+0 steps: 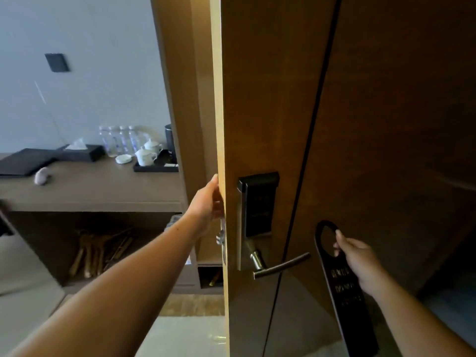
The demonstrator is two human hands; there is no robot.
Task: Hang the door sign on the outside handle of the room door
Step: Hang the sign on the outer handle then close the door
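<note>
The wooden room door [270, 99] stands partly open, its outer face toward me. A black electronic lock plate [257, 204] sits above a metal lever handle [282, 266] that points right. My left hand [208, 204] grips the door's edge at lock height. My right hand [360, 258] pinches a long black door sign [346, 289] with gold lettering, just below its round hanging hole. The sign hangs tilted, a little to the right of the handle's tip and apart from it.
Through the gap on the left is a wooden desk [90, 191] with a tissue box [79, 152], several water bottles [118, 140], white cups on a black tray [154, 167] and a kettle. Wooden hangers [100, 251] lie in the shelf below. Pale floor tiles lie underfoot.
</note>
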